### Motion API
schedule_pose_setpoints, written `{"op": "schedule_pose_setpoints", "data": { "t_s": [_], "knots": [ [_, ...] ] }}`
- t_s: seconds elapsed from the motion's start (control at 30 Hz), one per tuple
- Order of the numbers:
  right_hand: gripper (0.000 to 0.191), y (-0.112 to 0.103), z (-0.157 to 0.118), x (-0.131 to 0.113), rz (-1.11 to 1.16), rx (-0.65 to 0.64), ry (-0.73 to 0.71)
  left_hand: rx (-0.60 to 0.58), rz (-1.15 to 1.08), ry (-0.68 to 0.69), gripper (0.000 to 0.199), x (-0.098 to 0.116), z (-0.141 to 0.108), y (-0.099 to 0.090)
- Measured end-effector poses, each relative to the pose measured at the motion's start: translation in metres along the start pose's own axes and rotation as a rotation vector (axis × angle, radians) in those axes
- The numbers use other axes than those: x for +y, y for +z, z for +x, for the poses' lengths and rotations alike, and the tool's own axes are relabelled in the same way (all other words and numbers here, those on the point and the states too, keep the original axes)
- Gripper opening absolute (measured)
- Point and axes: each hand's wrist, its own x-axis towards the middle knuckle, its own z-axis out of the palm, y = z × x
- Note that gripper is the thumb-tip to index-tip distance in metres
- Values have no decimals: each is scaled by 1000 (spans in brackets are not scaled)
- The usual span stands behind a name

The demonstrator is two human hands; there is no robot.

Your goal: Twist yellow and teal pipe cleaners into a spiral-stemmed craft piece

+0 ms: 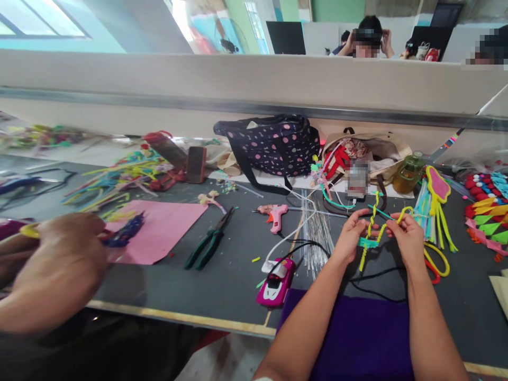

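Note:
Above the right part of the dark tabletop, my left hand [353,233] pinches a twisted yellow pipe cleaner [373,222] wound with teal pipe cleaner [369,243] near its lower part. My right hand [407,233] closes its fingertips on the bent yellow end of the same piece, which loops up beside the thumb. A thin teal end sticks out between the two hands. My fingers hide part of the joint. Just right of my right wrist lies a pair of scissors [440,260] with yellow and red handles.
A pink glue gun [277,214], green-handled pliers [210,241], a magenta toy car [277,283] and silvery wires [317,238] lie leftward. A co-worker's blurred arm [59,264] reaches over pink paper [174,225]. Behind stand a dotted bag [278,145] and a bottle [408,173].

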Motion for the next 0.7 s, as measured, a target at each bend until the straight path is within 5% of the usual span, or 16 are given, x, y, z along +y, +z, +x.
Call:
{"op": "schedule_pose_setpoints", "data": {
  "t_s": [0.13,0.33,0.5,0.7],
  "knots": [
    [38,3,1,2,33,32,-17,-14,1,-20,48,-4,1,-1],
    [43,9,-1,5,113,-106,113,-19,-14,17,54,-10,5,-1],
    [41,8,1,12,0,-43,31,-13,11,14,57,-8,3,1],
    [41,7,1,9,118,-55,109,-60,97,16,74,-6,0,2]
  ]
}}
